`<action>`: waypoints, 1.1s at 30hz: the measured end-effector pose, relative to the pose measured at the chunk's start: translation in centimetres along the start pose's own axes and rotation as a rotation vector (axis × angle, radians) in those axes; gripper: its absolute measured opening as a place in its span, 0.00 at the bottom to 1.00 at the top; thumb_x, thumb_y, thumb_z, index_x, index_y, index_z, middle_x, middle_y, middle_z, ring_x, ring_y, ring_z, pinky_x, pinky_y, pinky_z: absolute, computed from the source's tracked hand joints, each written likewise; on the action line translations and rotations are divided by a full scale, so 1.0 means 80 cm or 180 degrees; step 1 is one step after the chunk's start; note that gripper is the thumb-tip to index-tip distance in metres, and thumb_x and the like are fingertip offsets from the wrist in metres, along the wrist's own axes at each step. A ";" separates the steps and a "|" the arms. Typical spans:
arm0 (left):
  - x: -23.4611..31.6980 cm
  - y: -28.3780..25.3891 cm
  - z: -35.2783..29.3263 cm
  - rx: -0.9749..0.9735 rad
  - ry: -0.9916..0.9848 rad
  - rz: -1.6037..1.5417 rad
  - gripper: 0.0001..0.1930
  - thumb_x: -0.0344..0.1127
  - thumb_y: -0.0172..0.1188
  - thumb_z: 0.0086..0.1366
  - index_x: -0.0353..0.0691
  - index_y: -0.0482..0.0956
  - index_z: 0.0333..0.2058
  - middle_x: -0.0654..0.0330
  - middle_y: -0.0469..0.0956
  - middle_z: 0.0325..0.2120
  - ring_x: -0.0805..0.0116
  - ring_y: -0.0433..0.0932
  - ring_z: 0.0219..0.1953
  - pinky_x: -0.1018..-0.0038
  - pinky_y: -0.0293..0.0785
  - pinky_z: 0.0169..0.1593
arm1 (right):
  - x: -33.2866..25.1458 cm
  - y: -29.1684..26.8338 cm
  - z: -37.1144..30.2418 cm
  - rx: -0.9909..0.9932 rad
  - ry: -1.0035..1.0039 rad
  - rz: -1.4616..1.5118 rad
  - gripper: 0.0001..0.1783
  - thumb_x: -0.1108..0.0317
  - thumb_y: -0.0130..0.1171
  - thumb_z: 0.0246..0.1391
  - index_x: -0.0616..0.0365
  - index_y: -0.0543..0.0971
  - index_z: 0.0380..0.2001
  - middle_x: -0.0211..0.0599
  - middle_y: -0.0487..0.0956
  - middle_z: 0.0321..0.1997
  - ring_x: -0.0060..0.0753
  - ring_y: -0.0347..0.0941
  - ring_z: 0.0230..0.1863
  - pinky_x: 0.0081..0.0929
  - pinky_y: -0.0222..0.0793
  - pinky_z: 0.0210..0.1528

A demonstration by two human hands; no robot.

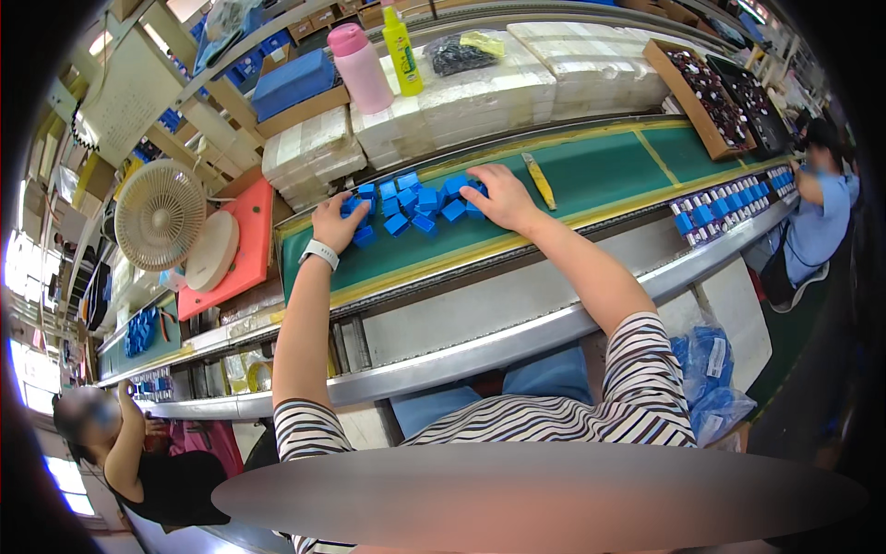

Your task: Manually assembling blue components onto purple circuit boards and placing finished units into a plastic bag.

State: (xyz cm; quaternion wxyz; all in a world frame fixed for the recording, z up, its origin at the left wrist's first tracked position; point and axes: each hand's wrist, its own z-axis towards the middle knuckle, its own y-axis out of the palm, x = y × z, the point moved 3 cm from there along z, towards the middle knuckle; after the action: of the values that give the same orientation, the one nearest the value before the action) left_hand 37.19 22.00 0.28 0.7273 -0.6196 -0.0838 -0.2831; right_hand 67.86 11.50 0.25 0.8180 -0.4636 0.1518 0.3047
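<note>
A loose pile of small blue box-shaped plastic pieces [420, 200] lies on the green work surface [591, 175]. My left hand [335, 224], with a white band on its wrist, cups the pile's left edge. Its thumb and fingers are apart and touch several pieces. At the pile's right edge my right hand [506, 199] rests with bent, spread fingers against more blue pieces. Neither hand visibly lifts a piece; the fingertips are partly hidden among them. A yellow utility knife [538, 181] lies just right of my right hand.
White foam boxes [461, 92] line the back, with a pink bottle [360, 69] and a yellow bottle [402, 55] on top. A carton of dark parts [697, 97] stands at the right. Blue-and-white assemblies [724, 208] sit in a row near a co-worker. A fan [161, 214] stands left.
</note>
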 end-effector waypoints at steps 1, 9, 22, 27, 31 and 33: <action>0.011 0.006 -0.001 -0.0063 0.0155 0.0082 0.30 0.61 0.59 0.51 0.48 0.75 0.47 0.45 0.72 0.42 0.47 0.68 0.48 0.60 0.62 0.54 | 0.001 0.000 0.001 -0.0038 0.0073 0.0006 0.29 0.47 0.54 0.51 0.63 0.74 0.44 0.48 0.74 0.47 0.50 0.65 0.53 0.38 0.62 0.55; 0.078 0.015 -0.021 -0.0506 0.0470 0.0004 0.30 0.59 0.61 0.50 0.43 0.75 0.44 0.44 0.72 0.41 0.48 0.68 0.48 0.60 0.63 0.54 | 0.011 -0.005 0.000 0.0037 0.0090 -0.0090 0.30 0.45 0.53 0.51 0.63 0.75 0.43 0.48 0.75 0.46 0.51 0.66 0.51 0.39 0.64 0.53; 0.091 0.000 -0.034 -0.0852 0.1044 -0.0668 0.29 0.49 0.60 0.56 0.39 0.69 0.52 0.45 0.69 0.50 0.49 0.69 0.51 0.65 0.65 0.54 | 0.007 -0.003 -0.006 -0.0013 0.0024 -0.0062 0.29 0.45 0.52 0.51 0.61 0.75 0.43 0.49 0.74 0.45 0.51 0.65 0.50 0.40 0.63 0.52; 0.033 -0.034 -0.081 0.0010 0.0903 0.0098 0.34 0.50 0.62 0.53 0.39 0.66 0.55 0.41 0.62 0.55 0.44 0.60 0.58 0.59 0.55 0.60 | 0.003 -0.003 -0.004 -0.0006 0.0055 -0.0059 0.29 0.45 0.52 0.51 0.61 0.75 0.43 0.49 0.74 0.45 0.51 0.65 0.50 0.40 0.63 0.52; -0.005 -0.035 -0.099 0.0060 0.0401 -0.0029 0.40 0.52 0.62 0.53 0.42 0.57 0.60 0.39 0.53 0.60 0.42 0.51 0.63 0.56 0.49 0.63 | 0.004 0.000 0.000 0.0091 0.0138 -0.0022 0.28 0.47 0.52 0.52 0.61 0.74 0.44 0.51 0.73 0.46 0.51 0.65 0.51 0.39 0.64 0.52; -0.007 -0.027 -0.103 -0.0125 0.0222 -0.0242 0.41 0.53 0.62 0.53 0.43 0.56 0.61 0.39 0.52 0.61 0.42 0.50 0.63 0.56 0.48 0.63 | 0.006 0.003 0.001 0.0121 0.0197 -0.0048 0.27 0.48 0.52 0.52 0.61 0.73 0.45 0.50 0.73 0.46 0.51 0.65 0.51 0.39 0.64 0.52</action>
State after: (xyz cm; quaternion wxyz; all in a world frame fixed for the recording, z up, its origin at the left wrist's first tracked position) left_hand 33.69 14.19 0.05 0.7061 -0.6199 -0.0763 -0.3336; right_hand 68.06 11.81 -0.09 0.8239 -0.4583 0.1793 0.2811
